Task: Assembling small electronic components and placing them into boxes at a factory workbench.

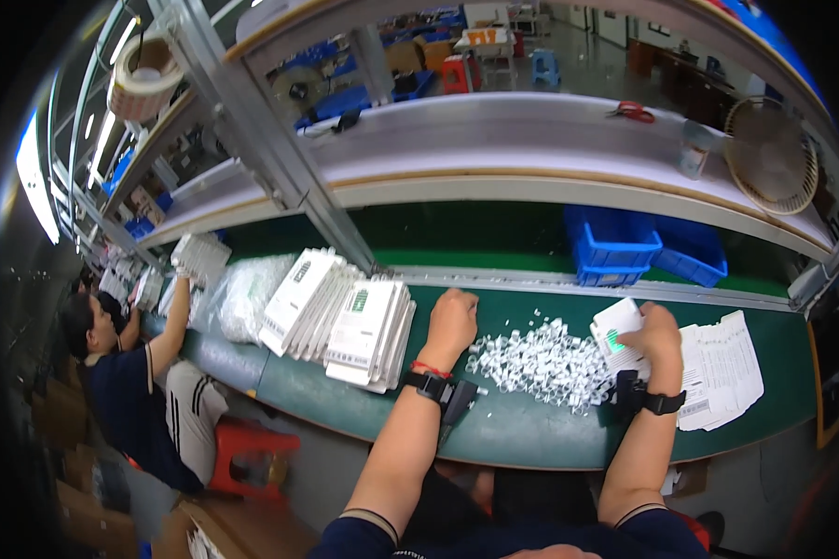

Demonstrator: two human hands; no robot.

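My right hand grips a flat white box with a green mark, thumb across its face, just above the right end of a heap of small white plastic pieces. To the left of that heap, my left hand is closed over the green table, its fingers curled inward. What it holds, if anything, is hidden. Left of it lean stacked flat white boxes with green and black print, with another row beside them. White printed sheets lie right of my right hand.
Blue bins stand behind the heap. Above the table runs a shelf holding red-handled scissors, a cup and a round basket. A clear plastic bag lies left. A co-worker sits at far left.
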